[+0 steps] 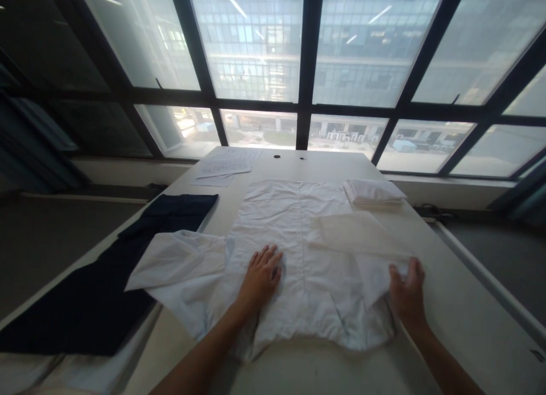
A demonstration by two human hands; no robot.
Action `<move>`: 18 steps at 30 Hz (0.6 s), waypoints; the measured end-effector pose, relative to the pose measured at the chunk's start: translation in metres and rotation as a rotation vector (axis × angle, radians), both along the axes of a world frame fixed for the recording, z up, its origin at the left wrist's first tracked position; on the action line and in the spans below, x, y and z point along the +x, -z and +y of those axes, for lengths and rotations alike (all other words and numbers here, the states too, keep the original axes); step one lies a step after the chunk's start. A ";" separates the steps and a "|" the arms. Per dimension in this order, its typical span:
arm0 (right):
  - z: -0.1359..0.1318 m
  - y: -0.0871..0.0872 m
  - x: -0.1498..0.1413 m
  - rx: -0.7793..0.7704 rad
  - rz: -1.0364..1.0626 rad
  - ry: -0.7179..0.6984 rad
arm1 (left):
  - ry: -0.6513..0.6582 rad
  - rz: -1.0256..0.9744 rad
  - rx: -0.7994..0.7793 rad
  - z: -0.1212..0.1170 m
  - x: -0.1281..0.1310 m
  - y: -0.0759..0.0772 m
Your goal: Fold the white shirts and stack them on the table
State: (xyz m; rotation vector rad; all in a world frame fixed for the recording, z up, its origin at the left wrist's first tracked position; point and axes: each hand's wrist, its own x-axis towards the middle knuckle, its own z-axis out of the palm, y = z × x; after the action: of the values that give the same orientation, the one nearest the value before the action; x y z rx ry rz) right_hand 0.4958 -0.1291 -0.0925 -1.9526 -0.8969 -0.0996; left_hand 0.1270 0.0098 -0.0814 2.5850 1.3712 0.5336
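A white shirt (277, 213) lies spread on the table, with a seam running down its middle. One sleeve (183, 258) stretches out to the left, loosely creased. The other sleeve (358, 233) is folded across the shirt's right side. My left hand (265, 273) rests flat on the shirt near its middle, fingers extended and holding nothing. At the right edge, my right hand (407, 290) pinches the end of the folded sleeve between thumb and fingers.
Dark navy cloth (102, 281) lies along the table's left side. Printed papers (224, 165) are at the far left, and a folded white stack of cloth (375, 191) sits at the right. The white table (460, 292) stands before large framed windows (256, 48).
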 end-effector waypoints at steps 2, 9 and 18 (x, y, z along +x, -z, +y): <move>-0.027 0.011 0.031 -0.092 -0.002 0.074 | -0.001 -0.008 0.009 0.000 0.000 0.000; -0.033 0.002 0.039 -0.270 -0.446 0.089 | 0.008 0.000 0.025 0.001 0.000 0.002; 0.057 -0.037 0.031 -0.756 -0.528 -0.236 | 0.027 -0.004 0.038 0.006 -0.003 0.006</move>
State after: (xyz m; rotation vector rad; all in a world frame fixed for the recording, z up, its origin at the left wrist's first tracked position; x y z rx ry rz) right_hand 0.5266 -0.0722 -0.0550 -2.5403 -1.6898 -0.1581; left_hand 0.1239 0.0158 -0.0873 2.6275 1.3358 0.5657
